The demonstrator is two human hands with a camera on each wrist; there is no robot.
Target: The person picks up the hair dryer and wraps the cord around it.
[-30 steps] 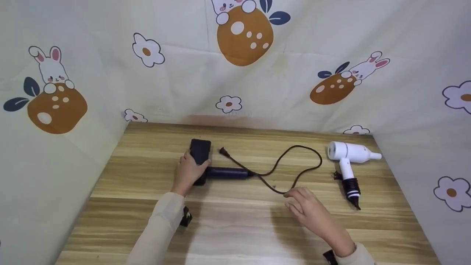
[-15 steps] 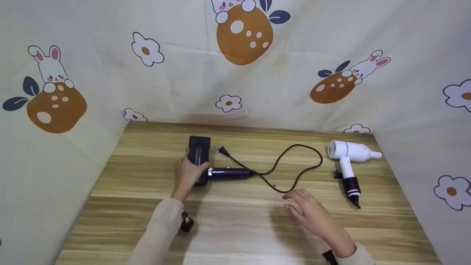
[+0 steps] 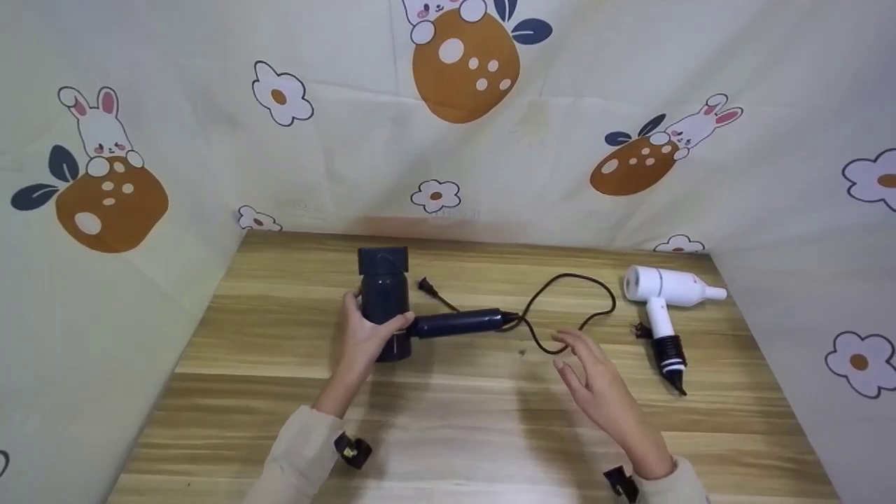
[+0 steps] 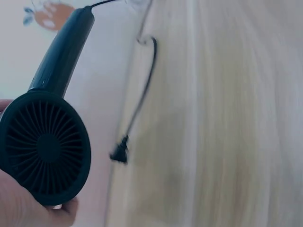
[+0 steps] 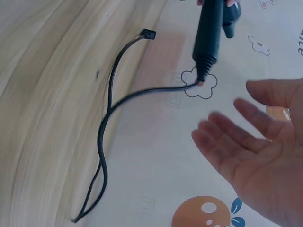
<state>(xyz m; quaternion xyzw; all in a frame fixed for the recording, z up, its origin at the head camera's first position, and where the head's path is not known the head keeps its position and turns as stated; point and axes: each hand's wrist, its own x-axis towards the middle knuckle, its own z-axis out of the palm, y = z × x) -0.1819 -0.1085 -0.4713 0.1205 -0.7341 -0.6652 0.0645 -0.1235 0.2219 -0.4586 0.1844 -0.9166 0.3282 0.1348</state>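
A dark navy hair dryer [image 3: 386,297] with a wide nozzle is gripped round its barrel by my left hand [image 3: 364,337], lifted over the table. Its handle [image 3: 458,323] points right, and the black cord runs from the handle's end in a loop to a plug [image 3: 425,285]. The left wrist view shows the round slatted rear grille [image 4: 48,147] with fingers wrapped behind it. My right hand [image 3: 595,381] holds nothing and hovers near the cord loop, fingers spread and slightly bent. In the right wrist view its palm shows, apart from the cord [image 5: 103,137].
A white hair dryer [image 3: 672,288] lies at the table's right, its black cord [image 3: 668,355] wound round the handle. The wood-grain table [image 3: 448,434] meets a patterned curtain [image 3: 336,154] at the back and sides.
My left hand has raised the navy hair dryer off the table and turned it, its handle end now higher and dragging the cord. My right hand has shifted slightly right and up, fingers spreading.
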